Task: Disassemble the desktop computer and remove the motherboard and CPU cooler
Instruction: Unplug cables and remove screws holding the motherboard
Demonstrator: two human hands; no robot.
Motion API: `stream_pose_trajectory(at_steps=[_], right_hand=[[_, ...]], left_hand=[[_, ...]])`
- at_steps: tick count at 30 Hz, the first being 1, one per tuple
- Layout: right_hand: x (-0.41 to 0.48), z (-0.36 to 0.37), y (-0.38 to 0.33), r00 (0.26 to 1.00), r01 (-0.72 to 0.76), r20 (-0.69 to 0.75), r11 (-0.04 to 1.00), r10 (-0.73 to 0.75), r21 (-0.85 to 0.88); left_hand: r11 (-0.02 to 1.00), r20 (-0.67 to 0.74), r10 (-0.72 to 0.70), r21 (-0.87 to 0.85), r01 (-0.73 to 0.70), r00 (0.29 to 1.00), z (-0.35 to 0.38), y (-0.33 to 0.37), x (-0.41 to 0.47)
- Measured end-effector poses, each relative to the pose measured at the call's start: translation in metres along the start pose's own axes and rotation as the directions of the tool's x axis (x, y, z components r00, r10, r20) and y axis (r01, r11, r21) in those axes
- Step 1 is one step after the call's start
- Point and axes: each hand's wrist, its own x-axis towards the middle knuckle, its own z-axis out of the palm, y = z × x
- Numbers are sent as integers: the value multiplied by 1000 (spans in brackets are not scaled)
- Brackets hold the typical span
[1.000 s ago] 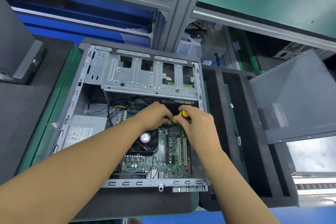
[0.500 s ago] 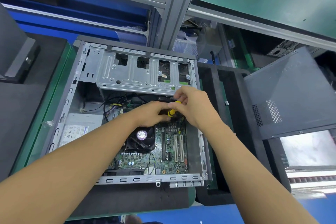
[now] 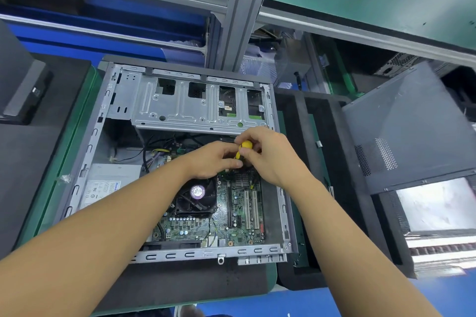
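An open desktop case (image 3: 77, 188) lies on its side on the bench. Inside it sits the green motherboard (image 3: 239, 221), with the black CPU cooler fan (image 3: 196, 197) at its left. A yellow-handled screwdriver (image 3: 243, 149) stands over the board's far edge, its tip hidden. My right hand (image 3: 273, 154) grips the yellow handle from above. My left hand (image 3: 213, 159) holds the screwdriver lower down, near the shaft, with curled fingers. Both hands meet just below the silver drive cage (image 3: 185, 108).
A power supply (image 3: 108, 185) fills the case's left side, cables (image 3: 154, 152) beside it. The removed grey side panel (image 3: 407, 131) leans at the right. Black foam trays (image 3: 322, 188) lie right of the case, a dark unit (image 3: 20, 90) at far left. A metal post (image 3: 239, 13) rises behind.
My right hand rose on the screwdriver and shifted its fingers round the handle, so more yellow shows. My left hand stayed at the shaft. The view shifted slightly.
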Motion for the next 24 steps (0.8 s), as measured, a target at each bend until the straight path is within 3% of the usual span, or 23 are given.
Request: stream_pose_trajectory(at_steps=[5,8,15,24], right_hand=[[-5,22,7,975,-63,-206,991,86,115],[-5,28,10,962,-9,-269,993,41,119],[-7,24,17,969,116,-235,981,-78,153],[-11,26,10,964,176,-217,982,-156,75]], left_hand=[[998,8,0,-64,1,1000,4,0,2],[992,19,-24,-127,26,1000,6,0,3],[953,-6,-191,-242,184,981,-4,-6,1],[936,-123,-226,-301,181,966,1,-9,4]])
